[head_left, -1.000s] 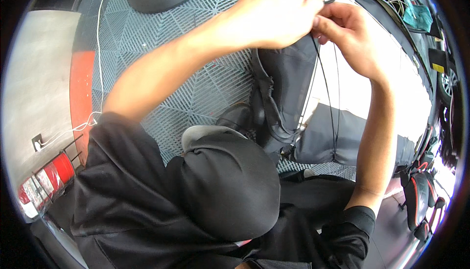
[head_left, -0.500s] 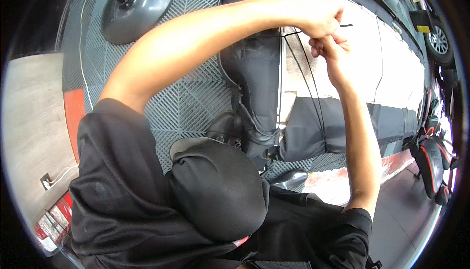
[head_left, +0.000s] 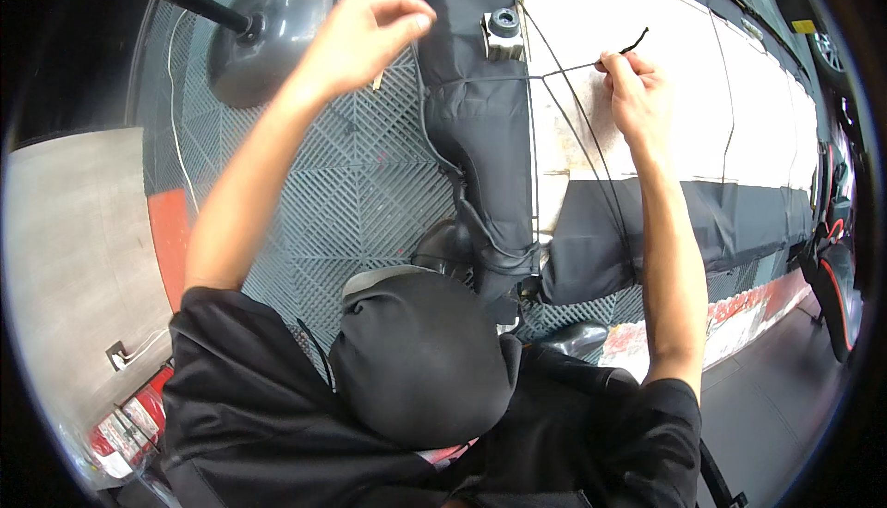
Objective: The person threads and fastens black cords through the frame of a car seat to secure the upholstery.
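Note:
A black cord [head_left: 577,68] is pinched in my right hand [head_left: 639,99], its loose end sticking out past the fingers. From there it runs left over the side of what looks like a car seat piece, with a black cover [head_left: 480,138] and a pale backing [head_left: 665,129]. More black cords cross the backing. My left hand [head_left: 374,41] hangs in the air beyond the cover's left edge, slightly blurred. Its fingers are bent loosely toward the thumb, and nothing shows in them. Between the hands, a pale block with a round black top [head_left: 504,27] sits by the cover's edge.
A dark round stand base with a pole [head_left: 273,36] is on the grey grid floor [head_left: 351,166] at the far left. A white cable [head_left: 176,110] trails behind it. Wheel [head_left: 829,55] and red-trimmed black seat [head_left: 836,300] lie at the right.
My left hand has come away from my right hand and swung left past the cover. My right hand still pinches the cord. The pale block has come into view.

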A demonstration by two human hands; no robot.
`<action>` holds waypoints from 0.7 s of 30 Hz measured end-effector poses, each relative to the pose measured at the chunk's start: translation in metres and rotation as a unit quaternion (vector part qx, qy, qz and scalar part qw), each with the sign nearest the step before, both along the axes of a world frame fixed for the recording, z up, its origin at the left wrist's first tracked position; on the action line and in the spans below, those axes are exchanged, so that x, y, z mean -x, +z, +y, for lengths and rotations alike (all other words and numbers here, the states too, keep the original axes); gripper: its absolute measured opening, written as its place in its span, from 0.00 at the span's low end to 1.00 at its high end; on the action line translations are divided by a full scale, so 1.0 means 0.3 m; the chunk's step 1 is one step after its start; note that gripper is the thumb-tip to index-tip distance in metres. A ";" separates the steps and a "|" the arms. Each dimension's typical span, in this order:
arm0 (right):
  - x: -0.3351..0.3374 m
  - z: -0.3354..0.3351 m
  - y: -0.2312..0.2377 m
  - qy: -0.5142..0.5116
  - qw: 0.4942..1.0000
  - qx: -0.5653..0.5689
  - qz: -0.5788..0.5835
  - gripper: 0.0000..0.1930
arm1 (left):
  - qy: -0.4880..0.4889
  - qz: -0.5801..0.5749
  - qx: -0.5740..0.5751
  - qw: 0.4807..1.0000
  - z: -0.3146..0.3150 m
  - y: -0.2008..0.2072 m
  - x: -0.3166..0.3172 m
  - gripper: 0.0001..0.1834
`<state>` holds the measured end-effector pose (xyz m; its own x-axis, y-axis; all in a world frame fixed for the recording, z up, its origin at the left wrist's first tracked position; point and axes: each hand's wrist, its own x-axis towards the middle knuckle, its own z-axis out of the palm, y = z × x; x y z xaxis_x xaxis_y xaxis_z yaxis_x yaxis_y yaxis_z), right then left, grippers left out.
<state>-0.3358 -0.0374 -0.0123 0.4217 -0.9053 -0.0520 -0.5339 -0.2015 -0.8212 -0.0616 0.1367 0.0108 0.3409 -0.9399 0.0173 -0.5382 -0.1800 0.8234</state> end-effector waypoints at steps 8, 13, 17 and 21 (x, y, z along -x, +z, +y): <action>0.009 0.001 0.002 0.007 0.986 0.163 0.042 0.18 | -0.024 -0.032 0.014 0.999 0.037 -0.095 0.150 0.15; 0.101 -0.003 -0.058 -0.009 0.986 0.159 0.058 0.18 | -0.057 -0.108 0.070 0.990 0.064 -0.110 0.177 0.10; 0.047 0.055 0.047 -0.007 0.991 0.130 -0.022 0.17 | -0.085 -0.159 0.133 0.975 0.044 -0.090 0.210 0.09; 0.074 0.068 0.049 0.028 0.983 0.162 -0.085 0.17 | -0.117 -0.145 0.155 0.970 -0.037 -0.068 0.320 0.10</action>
<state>-0.3581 -0.0171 0.0024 0.4497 -0.8371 0.3115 -0.3749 -0.4934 -0.7848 -0.1575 0.1255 -0.0098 0.0567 -0.9253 0.3750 -0.7517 0.2076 0.6260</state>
